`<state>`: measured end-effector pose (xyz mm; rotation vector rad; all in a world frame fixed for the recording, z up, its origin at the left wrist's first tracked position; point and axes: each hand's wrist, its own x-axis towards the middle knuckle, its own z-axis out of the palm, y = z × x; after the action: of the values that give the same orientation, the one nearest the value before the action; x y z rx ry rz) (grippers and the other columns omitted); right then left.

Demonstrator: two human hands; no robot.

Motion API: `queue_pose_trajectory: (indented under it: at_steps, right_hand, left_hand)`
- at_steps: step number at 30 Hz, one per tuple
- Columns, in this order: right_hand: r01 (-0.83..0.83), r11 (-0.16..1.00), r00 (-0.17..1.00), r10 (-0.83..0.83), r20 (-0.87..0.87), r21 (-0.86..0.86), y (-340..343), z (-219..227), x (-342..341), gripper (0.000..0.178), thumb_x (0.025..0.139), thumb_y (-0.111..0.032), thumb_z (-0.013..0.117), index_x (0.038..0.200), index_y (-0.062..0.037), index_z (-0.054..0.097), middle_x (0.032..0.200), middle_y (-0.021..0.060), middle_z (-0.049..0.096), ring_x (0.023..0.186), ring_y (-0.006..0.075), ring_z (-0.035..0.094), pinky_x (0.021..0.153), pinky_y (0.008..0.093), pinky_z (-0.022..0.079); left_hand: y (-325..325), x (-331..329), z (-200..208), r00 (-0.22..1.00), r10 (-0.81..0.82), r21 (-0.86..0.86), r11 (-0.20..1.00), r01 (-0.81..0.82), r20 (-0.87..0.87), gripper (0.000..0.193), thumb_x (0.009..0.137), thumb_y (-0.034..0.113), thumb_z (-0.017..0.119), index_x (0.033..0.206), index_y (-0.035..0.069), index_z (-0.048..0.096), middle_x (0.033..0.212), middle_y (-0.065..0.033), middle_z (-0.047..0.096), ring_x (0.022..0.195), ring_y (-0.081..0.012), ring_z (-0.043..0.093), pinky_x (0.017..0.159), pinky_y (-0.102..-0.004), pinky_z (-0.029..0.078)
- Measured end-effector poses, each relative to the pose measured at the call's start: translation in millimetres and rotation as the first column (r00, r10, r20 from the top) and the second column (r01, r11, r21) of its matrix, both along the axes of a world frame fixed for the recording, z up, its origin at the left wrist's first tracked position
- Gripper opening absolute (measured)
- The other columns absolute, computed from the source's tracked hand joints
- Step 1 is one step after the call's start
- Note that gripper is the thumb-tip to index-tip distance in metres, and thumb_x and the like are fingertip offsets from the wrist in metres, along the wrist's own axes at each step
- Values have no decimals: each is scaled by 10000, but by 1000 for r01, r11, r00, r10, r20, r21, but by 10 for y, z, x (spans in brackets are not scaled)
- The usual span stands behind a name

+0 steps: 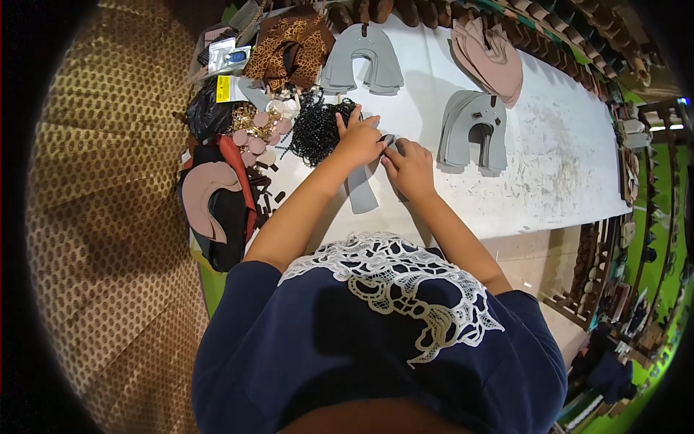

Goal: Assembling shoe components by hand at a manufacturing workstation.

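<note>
Under my left hand [357, 142] lies a grey curved shoe-upper piece [362, 194], pressed flat on the white-covered table. That hand's fingers are spread. My right hand [412, 171] is close beside it, fingers curled and pinching a small dark strip [388, 139] at the piece's edge. My left fingertips are beside a tangled heap of black braided cord [315, 130]. The far part of the grey piece is hidden by my hands.
Stacks of grey U-shaped pieces [453, 137] and pink pieces [490, 61] lie right and far. Leopard-print pieces [289, 47], pink discs [256, 145], small gold parts [243, 117] and a black plastic bag [205, 108] crowd the left. Shoe lasts [382, 10] line the far edge.
</note>
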<state>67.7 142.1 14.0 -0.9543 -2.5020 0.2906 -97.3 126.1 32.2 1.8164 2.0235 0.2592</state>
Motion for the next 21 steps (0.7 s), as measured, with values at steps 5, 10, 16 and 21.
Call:
queue_pose_trajectory:
  at_steps: [5,10,16,21]
  right_hand:
    - [-77,997,994,79,-75,32,36,-14,145,255,768,-236,654,1001,-132,673,1109,127,569,1003,275,533,864,434,393]
    - [-63,997,986,56,-159,-43,4,-53,215,252,746,-181,679,976,-78,674,1124,154,565,983,313,543,849,418,425]
    - [-61,996,981,48,-187,-61,-2,-30,238,203,705,-121,683,888,-33,671,1102,171,575,952,334,548,823,408,443]
    - [-61,997,979,50,-200,-48,2,-35,243,199,700,-123,686,878,-35,673,1075,167,582,940,333,549,817,409,443]
  left_hand:
    - [-151,32,48,999,0,29,1000,1,-38,241,761,304,641,858,98,721,1361,-90,432,1356,-387,155,1007,-691,9]
    - [-344,131,92,998,-38,139,989,43,-43,239,732,294,662,863,102,718,1364,-97,425,1347,-387,178,1003,-693,32]
    - [-525,288,-9,984,-54,287,953,101,-168,380,732,346,666,1021,100,671,1363,-77,428,1338,-336,222,1023,-663,65]
    - [-541,267,-39,992,-56,384,919,94,-109,356,798,383,600,977,88,686,1339,-47,463,1328,-316,250,1024,-649,87]
